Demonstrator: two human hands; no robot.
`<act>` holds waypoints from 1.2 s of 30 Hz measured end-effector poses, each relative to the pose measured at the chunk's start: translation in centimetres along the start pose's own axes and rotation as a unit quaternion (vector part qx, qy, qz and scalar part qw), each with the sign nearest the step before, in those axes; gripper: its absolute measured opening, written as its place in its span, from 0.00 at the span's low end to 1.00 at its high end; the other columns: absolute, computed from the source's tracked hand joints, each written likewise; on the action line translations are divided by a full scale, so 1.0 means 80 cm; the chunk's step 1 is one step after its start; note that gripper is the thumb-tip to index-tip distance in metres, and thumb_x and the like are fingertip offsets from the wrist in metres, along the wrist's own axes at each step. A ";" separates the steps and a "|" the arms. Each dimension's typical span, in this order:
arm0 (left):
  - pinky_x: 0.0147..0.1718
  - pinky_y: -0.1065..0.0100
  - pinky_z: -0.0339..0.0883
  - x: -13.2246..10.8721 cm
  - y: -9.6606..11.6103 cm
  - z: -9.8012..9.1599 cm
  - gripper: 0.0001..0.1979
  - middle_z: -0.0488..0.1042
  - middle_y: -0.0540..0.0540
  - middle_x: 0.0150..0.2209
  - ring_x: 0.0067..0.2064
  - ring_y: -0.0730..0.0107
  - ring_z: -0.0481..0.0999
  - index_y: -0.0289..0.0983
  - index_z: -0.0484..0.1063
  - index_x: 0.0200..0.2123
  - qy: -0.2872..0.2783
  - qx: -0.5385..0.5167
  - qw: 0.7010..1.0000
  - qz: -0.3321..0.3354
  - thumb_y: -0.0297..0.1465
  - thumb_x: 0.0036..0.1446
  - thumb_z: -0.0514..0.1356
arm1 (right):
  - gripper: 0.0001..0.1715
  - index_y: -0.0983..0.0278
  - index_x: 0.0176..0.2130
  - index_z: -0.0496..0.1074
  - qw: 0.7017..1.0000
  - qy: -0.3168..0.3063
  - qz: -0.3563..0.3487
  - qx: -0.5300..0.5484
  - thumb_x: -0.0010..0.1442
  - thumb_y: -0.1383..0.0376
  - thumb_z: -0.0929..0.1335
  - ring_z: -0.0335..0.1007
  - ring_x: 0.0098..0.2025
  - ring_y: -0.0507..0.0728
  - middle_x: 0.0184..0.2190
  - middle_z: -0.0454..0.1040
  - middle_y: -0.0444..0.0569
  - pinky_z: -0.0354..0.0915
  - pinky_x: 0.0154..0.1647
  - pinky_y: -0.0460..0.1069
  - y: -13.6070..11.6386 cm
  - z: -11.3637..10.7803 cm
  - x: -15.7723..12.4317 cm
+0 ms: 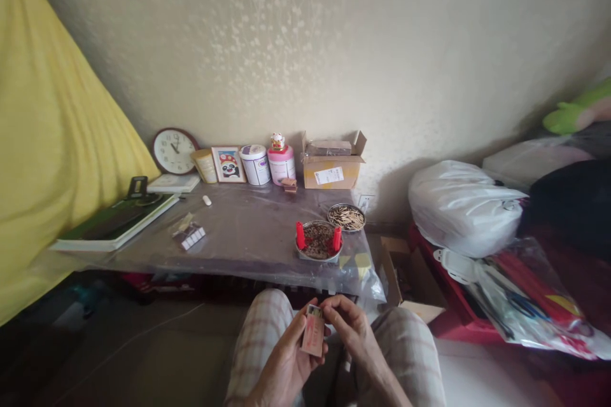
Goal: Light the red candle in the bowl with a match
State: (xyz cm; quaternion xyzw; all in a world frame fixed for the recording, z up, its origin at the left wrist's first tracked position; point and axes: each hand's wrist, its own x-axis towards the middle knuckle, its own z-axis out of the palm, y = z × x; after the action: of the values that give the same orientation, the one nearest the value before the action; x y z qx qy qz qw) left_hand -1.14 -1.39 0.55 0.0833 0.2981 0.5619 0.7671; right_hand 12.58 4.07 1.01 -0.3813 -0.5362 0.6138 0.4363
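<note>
Over my lap, my left hand (291, 351) is wrapped round a small matchbox (312, 332) with a pale pinkish face and red print. The box's upper end is partly open, and dark-tipped matches seem to show inside. My right hand (351, 329) pinches at the upper right corner of the box with thumb and forefinger; whether a match is between those fingers is hidden. Ahead on the table, a round dish (347, 217) holds many loose matchsticks. Beside it stands a round tin (319, 258) of brown bits, with two red upright pieces at its sides.
The plastic-covered table (248, 222) carries a cardboard box (334, 168), canisters (255, 165), a picture frame (229, 164), a clock (175, 151), a green-and-white flat box (117, 219) and a small clear packet (191, 235). An open carton (413, 280) and white bag (465, 206) stand right.
</note>
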 end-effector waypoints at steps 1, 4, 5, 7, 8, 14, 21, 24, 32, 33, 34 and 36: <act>0.29 0.68 0.65 0.001 -0.002 -0.002 0.20 0.79 0.44 0.35 0.30 0.68 0.77 0.38 0.64 0.56 -0.004 0.007 1.000 -0.002 0.37 0.62 0.56 | 0.19 0.64 0.32 0.72 1.000 0.001 0.006 -0.008 0.56 0.50 0.71 0.65 0.25 0.49 0.25 0.70 0.42 0.63 0.27 0.44 0.002 -0.001 0.002; 0.28 0.68 0.64 0.002 -0.007 -0.005 0.18 0.78 0.45 0.36 0.29 0.68 0.77 0.39 0.67 0.53 -0.008 0.010 1.000 -0.010 0.37 0.61 0.56 | 0.22 0.66 0.30 0.72 0.999 0.004 0.026 -0.032 0.54 0.49 0.71 0.64 0.25 0.49 0.25 0.71 0.43 0.62 0.27 0.44 0.007 -0.002 0.003; 0.28 0.69 0.64 0.001 -0.008 -0.005 0.17 0.78 0.44 0.36 0.29 0.68 0.77 0.39 0.67 0.52 -0.008 0.009 1.000 -0.012 0.37 0.61 0.56 | 0.22 0.66 0.30 0.72 0.999 0.007 0.031 -0.035 0.54 0.48 0.71 0.65 0.25 0.49 0.26 0.72 0.44 0.63 0.27 0.45 0.007 -0.002 0.003; 0.28 0.69 0.63 0.000 -0.008 -0.005 0.16 0.78 0.44 0.35 0.29 0.69 0.76 0.38 0.69 0.50 -0.011 0.009 1.000 -0.020 0.38 0.61 0.56 | 0.23 0.65 0.31 0.72 0.998 0.019 0.033 -0.045 0.54 0.48 0.71 0.67 0.27 0.51 0.28 0.74 0.46 0.64 0.27 0.45 0.008 -0.002 0.002; 0.28 0.70 0.63 -0.001 -0.007 -0.004 0.16 0.78 0.44 0.35 0.29 0.70 0.76 0.38 0.69 0.49 -0.013 0.011 1.000 -0.022 0.38 0.62 0.55 | 0.22 0.65 0.31 0.72 0.997 0.028 0.026 -0.060 0.55 0.48 0.70 0.68 0.28 0.52 0.28 0.74 0.46 0.65 0.28 0.45 0.007 -0.002 0.002; 0.28 0.70 0.64 -0.002 -0.004 -0.003 0.13 0.78 0.45 0.32 0.28 0.71 0.76 0.36 0.70 0.46 -0.013 0.009 1.000 -0.025 0.37 0.62 0.55 | 0.14 0.64 0.35 0.74 0.974 0.012 -0.057 -0.219 0.63 0.57 0.66 0.73 0.32 0.54 0.30 0.77 0.47 0.68 0.35 0.47 -0.012 -0.006 0.004; 0.27 0.69 0.62 -0.004 0.003 0.001 0.11 0.78 0.43 0.29 0.26 0.70 0.76 0.34 0.70 0.42 0.015 0.018 0.999 -0.045 0.35 0.62 0.55 | 0.12 0.61 0.40 0.75 0.875 -0.086 -0.241 -0.412 0.66 0.67 0.62 0.71 0.41 0.55 0.39 0.73 0.50 0.68 0.43 0.49 -0.035 -0.017 0.008; 0.26 0.69 0.60 -0.004 0.004 0.003 0.12 0.78 0.43 0.28 0.25 0.69 0.75 0.34 0.70 0.43 0.014 0.030 0.999 -0.042 0.35 0.62 0.54 | 0.12 0.60 0.40 0.76 0.831 -0.131 -0.258 -0.475 0.66 0.68 0.62 0.69 0.39 0.55 0.36 0.73 0.49 0.67 0.40 0.48 -0.040 -0.018 0.012; 0.22 0.70 0.55 0.008 0.005 -0.002 0.16 0.76 0.43 0.24 0.21 0.71 0.71 0.32 0.72 0.38 0.010 0.041 0.996 -0.077 0.41 0.59 0.56 | 0.11 0.60 0.38 0.74 0.796 -0.185 -0.254 -0.518 0.63 0.73 0.64 0.68 0.38 0.55 0.36 0.72 0.47 0.66 0.39 0.47 -0.041 -0.019 0.020; 0.22 0.71 0.56 0.008 0.006 -0.002 0.16 0.76 0.43 0.24 0.21 0.72 0.71 0.32 0.72 0.37 0.013 0.038 0.995 -0.087 0.41 0.59 0.56 | 0.10 0.61 0.38 0.74 0.795 -0.188 -0.254 -0.518 0.63 0.73 0.65 0.69 0.38 0.55 0.36 0.72 0.47 0.66 0.39 0.47 -0.041 -0.019 0.021; 0.22 0.71 0.57 0.008 0.007 -0.001 0.16 0.76 0.43 0.24 0.21 0.73 0.71 0.32 0.73 0.36 0.018 0.036 0.995 -0.095 0.40 0.60 0.56 | 0.10 0.61 0.37 0.73 0.794 -0.190 -0.256 -0.517 0.63 0.73 0.65 0.69 0.38 0.55 0.36 0.72 0.47 0.66 0.39 0.47 -0.040 -0.019 0.022; 0.22 0.72 0.57 0.007 0.008 0.000 0.16 0.77 0.43 0.23 0.20 0.73 0.71 0.32 0.73 0.34 0.024 0.033 0.994 -0.102 0.40 0.60 0.56 | 0.10 0.61 0.36 0.73 0.790 -0.192 -0.265 -0.518 0.63 0.73 0.65 0.69 0.38 0.55 0.35 0.72 0.46 0.66 0.38 0.47 -0.039 -0.019 0.023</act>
State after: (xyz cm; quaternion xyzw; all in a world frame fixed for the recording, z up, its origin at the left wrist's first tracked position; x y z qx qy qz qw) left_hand -1.57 -0.69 0.63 0.0641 0.3412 0.4725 0.8101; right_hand 13.81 6.46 3.87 -0.2676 -0.9265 0.1647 0.2069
